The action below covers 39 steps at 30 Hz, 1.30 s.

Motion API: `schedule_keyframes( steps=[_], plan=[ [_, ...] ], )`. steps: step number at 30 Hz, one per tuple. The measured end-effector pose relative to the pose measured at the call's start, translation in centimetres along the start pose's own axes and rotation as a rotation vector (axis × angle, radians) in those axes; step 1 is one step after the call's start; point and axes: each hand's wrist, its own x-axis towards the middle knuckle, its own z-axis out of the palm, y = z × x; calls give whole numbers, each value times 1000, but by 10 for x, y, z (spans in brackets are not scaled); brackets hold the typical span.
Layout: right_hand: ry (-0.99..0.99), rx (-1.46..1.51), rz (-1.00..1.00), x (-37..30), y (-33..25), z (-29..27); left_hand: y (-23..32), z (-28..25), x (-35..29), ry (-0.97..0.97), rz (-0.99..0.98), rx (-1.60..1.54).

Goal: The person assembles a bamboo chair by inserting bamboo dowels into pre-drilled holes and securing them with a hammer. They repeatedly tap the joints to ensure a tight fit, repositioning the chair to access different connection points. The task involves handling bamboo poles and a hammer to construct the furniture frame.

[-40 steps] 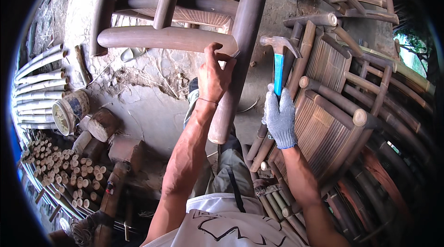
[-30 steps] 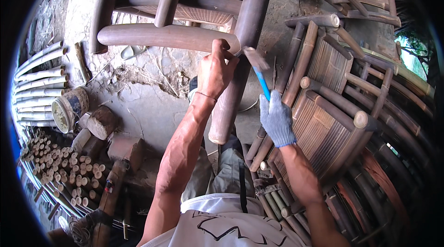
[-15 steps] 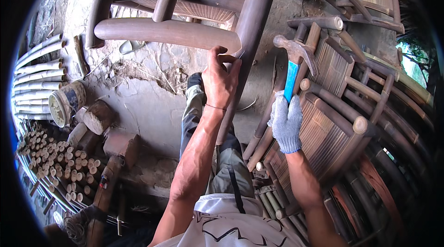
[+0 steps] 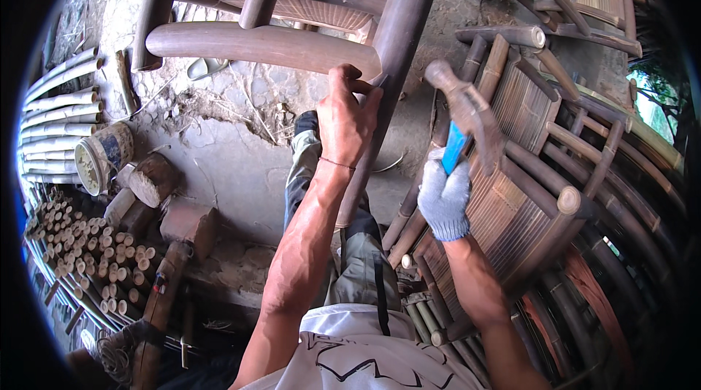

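Note:
My bare left hand (image 4: 346, 121) is closed in a pinch at the joint where a curved bamboo rail (image 4: 255, 48) meets a thick dark bamboo post (image 4: 409, 21). Between thumb and forefinger a small thin pointed piece (image 4: 380, 81) shows against the post; its kind is too small to tell. Wrapped in a grey knitted glove, my right hand (image 4: 444, 199) grips the blue handle of a claw hammer (image 4: 456, 143). The hammer head is smeared by motion and stands apart from the post, to its right. Rail and post belong to a bamboo chair frame in front of me.
Finished-looking bamboo chairs (image 4: 522, 105) crowd the right side. On the left are a dirty bucket (image 4: 104, 158), wood blocks (image 4: 153, 180), a pile of cut bamboo rods (image 4: 98, 255) and pale bamboo poles (image 4: 62, 112). A slipper (image 4: 207, 68) lies on the broken concrete floor.
My right hand has moved slightly left and down with the hammer, whose head has tilted and blurred. My left hand stays at the joint; the chair frame has shifted slightly up in view.

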Motion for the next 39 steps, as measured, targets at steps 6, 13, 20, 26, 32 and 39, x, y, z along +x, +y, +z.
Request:
schedule_keyframes(
  steps=[6, 13, 20, 26, 32, 39],
  plan=[
    [31, 84, 306, 11, -6, -7, 11, 7, 1, -28, -5, 112],
    [154, 639, 426, -5, -12, -32, 18, 25, -19, 89, 98, -162],
    [99, 748, 527, -7, -15, -28, -9, 21, 12, 74, 240, -98],
    [26, 741, 506, -12, -7, -25, -11, 21, 13, 19, 302, 29],
    [-49, 335, 296, -11, 2, -25, -6, 19, 10, 22, 300, 79],
    [-333, -457, 74, 12, -20, -27, -9, 19, 12, 47, 363, 100]
  ],
)
